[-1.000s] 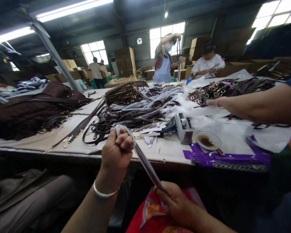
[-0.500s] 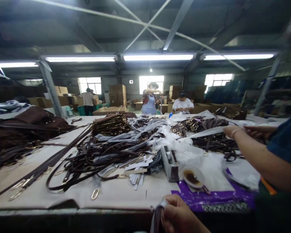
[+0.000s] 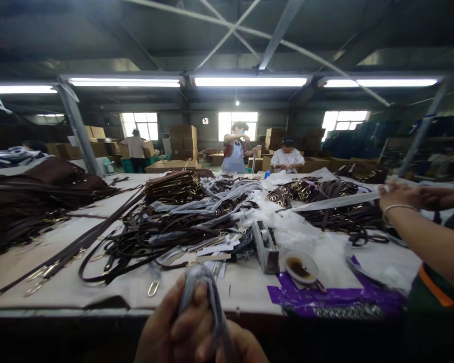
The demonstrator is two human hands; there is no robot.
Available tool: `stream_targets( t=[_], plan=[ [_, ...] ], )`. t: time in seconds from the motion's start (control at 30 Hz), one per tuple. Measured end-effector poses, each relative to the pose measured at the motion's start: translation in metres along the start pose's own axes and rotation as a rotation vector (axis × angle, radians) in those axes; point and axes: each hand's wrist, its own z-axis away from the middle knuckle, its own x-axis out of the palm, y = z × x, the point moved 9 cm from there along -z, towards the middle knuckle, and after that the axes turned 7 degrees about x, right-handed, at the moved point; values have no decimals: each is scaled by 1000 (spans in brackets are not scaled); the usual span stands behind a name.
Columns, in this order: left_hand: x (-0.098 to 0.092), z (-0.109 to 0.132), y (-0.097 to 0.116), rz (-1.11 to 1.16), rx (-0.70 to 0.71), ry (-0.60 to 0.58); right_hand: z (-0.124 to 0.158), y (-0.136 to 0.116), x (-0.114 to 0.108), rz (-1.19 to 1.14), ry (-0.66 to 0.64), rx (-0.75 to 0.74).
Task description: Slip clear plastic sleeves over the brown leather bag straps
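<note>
Low at the front edge of the table, my left hand (image 3: 164,322) is closed round a folded dark strap in greyish clear plastic (image 3: 200,280). The bend of the strap stands up above the fingers. My right hand (image 3: 247,345) is just to the right, at the strap's lower part, closed against it; its fingertips are partly hidden. On the table beyond lies a tangled pile of dark brown straps (image 3: 136,242) with gold-coloured clips, some in plastic sleeves. A loose gold-coloured clip (image 3: 153,289) is nearest to my left hand.
A tape dispenser (image 3: 265,247) stands beside a white dish (image 3: 301,267) of brown liquid. Purple plastic (image 3: 336,300) lies at the table edge. At right, a co-worker's hand (image 3: 399,199) pulls a plastic-covered strip (image 3: 340,201). Brown goods (image 3: 49,186) are heaped at left.
My right hand has moved left and down with the strap. My left hand has come into view, gripping the folded strap. The co-worker's hand has shifted right.
</note>
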Motion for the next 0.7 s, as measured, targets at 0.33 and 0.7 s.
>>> stream_targets(
  t=[0.33, 0.7],
  plan=[
    [-9, -14, 77, 82, 331, 175, 24, -3, -52, 336, 345, -18],
    [-38, -8, 47, -1610, 939, 35, 57, 1, 36, -870, -414, 437]
  ],
)
